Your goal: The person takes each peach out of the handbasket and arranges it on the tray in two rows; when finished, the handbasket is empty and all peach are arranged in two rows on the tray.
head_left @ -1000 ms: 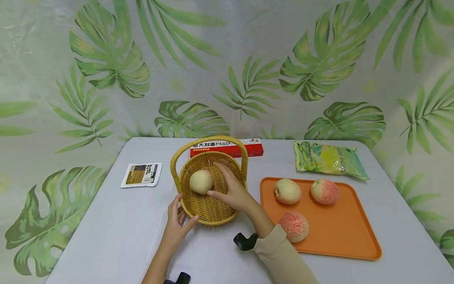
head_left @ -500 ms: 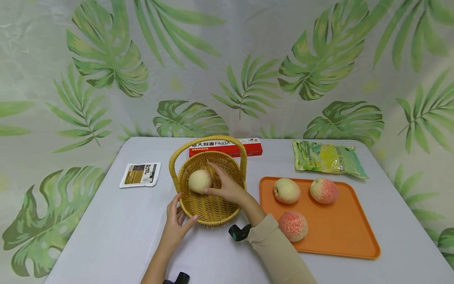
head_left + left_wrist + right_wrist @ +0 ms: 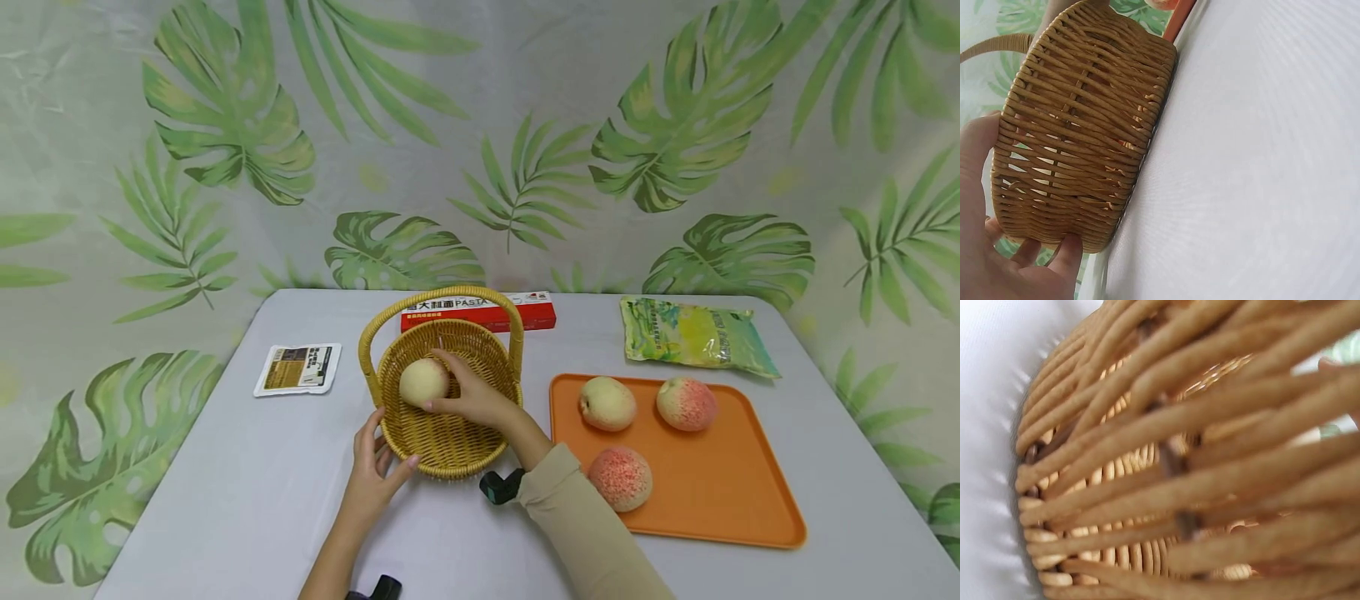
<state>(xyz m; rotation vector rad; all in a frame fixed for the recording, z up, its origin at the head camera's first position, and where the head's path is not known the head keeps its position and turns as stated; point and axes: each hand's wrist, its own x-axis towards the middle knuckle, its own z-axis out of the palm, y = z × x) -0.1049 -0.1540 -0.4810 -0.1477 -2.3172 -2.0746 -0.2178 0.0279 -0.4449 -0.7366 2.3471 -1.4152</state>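
Note:
A yellow woven basket (image 3: 450, 450) with an arched handle stands on the white table, and one pale peach (image 3: 422, 384) lies inside it. My right hand (image 3: 480, 398) reaches over the basket's right side and holds that peach between thumb and fingers. At the basket's front left, my left hand (image 3: 375, 467) grips its outer side, thumb near the rim. In the left wrist view the fingers of the left hand (image 3: 1016, 269) press against the weave of the basket (image 3: 1079, 131). Only the basket wall (image 3: 1166, 456) fills the right wrist view, which mostly hides the right hand.
To the right lies an orange tray (image 3: 720, 483) with three peaches (image 3: 620, 478) on it. Behind the basket is a red and white pasta box (image 3: 532, 312). A green and yellow bag (image 3: 697, 336) lies at the back right, a flat white packet (image 3: 298, 370) at the left.
My right hand has moved left inside the basket, and its fingers have closed in on the peach. The left hand keeps its place on the basket.

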